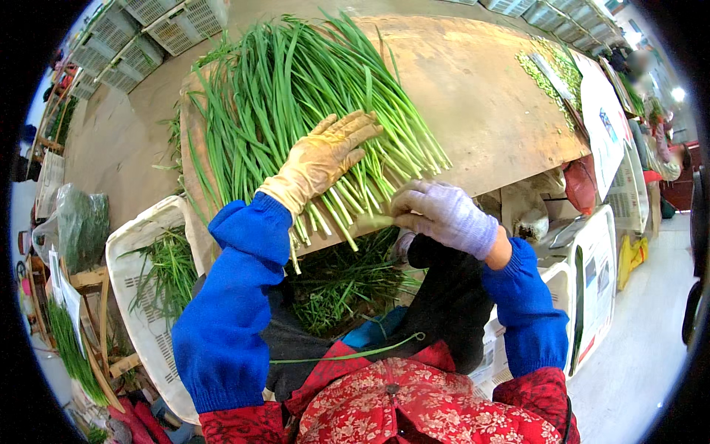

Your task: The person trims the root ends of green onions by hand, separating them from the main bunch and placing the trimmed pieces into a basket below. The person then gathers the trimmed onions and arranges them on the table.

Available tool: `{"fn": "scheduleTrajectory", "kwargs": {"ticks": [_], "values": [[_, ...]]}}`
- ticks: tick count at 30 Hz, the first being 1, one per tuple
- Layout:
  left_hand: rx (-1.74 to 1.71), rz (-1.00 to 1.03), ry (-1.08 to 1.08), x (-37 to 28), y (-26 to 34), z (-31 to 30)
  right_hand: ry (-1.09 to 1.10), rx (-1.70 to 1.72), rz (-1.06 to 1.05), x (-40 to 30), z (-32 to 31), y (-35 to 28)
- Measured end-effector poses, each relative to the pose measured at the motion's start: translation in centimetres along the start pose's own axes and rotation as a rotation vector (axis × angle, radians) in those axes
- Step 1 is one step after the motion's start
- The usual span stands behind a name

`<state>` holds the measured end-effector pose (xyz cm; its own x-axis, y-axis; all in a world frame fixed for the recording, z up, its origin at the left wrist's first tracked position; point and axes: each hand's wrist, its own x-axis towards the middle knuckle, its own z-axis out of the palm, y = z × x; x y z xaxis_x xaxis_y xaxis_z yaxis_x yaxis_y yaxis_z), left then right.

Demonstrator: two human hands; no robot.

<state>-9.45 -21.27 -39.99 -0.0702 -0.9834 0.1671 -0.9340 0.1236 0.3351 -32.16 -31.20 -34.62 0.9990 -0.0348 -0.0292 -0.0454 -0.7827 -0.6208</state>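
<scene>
A broad heap of garlic chives (288,83) lies across the wooden board (455,89), pale stalk ends pointing toward me. My left hand (327,152), in a stained yellow glove, rests flat on the stalks with its fingers extended. Just beyond the stalk ends, at the board's near edge, is my right hand (441,216) in a lavender knitted glove. Its fingers curl toward the thumb beside a blurred pale-green streak; whether they pinch a stalk is unclear. Loose green leaves (344,288) are piled below the board between my legs.
White plastic crates (119,244) stand at left, one with leaves inside, and another crate (607,277) at right. Small green cuttings (554,61) and a flat metal strip (552,75) lie at the board's far right. One long leaf (355,355) crosses my lap. Stacked crates (183,25) line the back.
</scene>
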Motion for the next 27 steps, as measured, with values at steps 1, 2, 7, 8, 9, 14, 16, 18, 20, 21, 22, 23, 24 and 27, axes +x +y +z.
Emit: {"fn": "scheduleTrajectory", "kwargs": {"ticks": [1, 2, 7, 8, 9, 14, 16, 18, 20, 21, 22, 23, 24, 27], "values": [[0.009, 0.007, 0.008, 0.0, -0.3, 0.3, 0.032, 0.081, 0.005, -0.7, -0.2, -0.1], [0.015, 0.001, 0.002, 0.1, -0.3, 0.2, 0.049, 0.22, 0.013, -1.6, -0.7, -0.5], [0.004, -0.002, 0.017, -0.2, -0.5, 0.3, -0.268, 0.722, 0.145, -8.3, -2.0, -2.3], [-0.002, 0.004, 0.017, 0.1, -0.4, 0.4, -0.535, 1.083, -0.15, -9.9, -1.2, -1.9], [0.007, -0.001, 0.011, -0.1, -0.4, 0.1, -0.626, 1.275, -0.375, -11.0, -0.6, -2.5], [0.02, -0.007, 0.01, -1.2, -1.2, -1.0, -0.431, 0.631, 0.139, -11.9, -1.0, -6.6], [-0.017, 0.011, 0.009, -0.5, -0.7, -0.7, 0.04, 0.027, 0.145, -7.9, 0.5, -6.8], [-0.09, 0.052, 0.028, 0.2, -0.3, -0.2, 0.263, -0.179, 0.041, -3.7, 0.9, -5.3], [-0.134, 0.046, 0.034, -0.2, -0.4, -0.8, 0.311, -0.24, 0.031, 0.7, 1.2, -4.4], [-0.147, 0.042, 0.035, -0.4, -0.5, -1.1, 0.281, -0.338, 0.03, 2.6, 1.5, -3.7], [-0.154, 0.064, 0.041, -0.2, -0.5, -1.1, 0.248, -0.443, 0.043, 4.0, 1.9, -2.9], [-0.15, 0.047, 0.018, 0.1, -0.5, -1.1, 0.213, -0.548, 0.056, 4.8, 2.5, -1.9], [-0.143, 0.04, 0.022, -0.3, -0.6, -1.0, 0.252, -0.595, 0.139, 5.6, 3.2, -1.6], [-0.15, 0.026, 0.032, -0.8, -0.8, -1.0, 0.204, -0.487, 0.104, 5.1, 2.7, -0.5]]}}
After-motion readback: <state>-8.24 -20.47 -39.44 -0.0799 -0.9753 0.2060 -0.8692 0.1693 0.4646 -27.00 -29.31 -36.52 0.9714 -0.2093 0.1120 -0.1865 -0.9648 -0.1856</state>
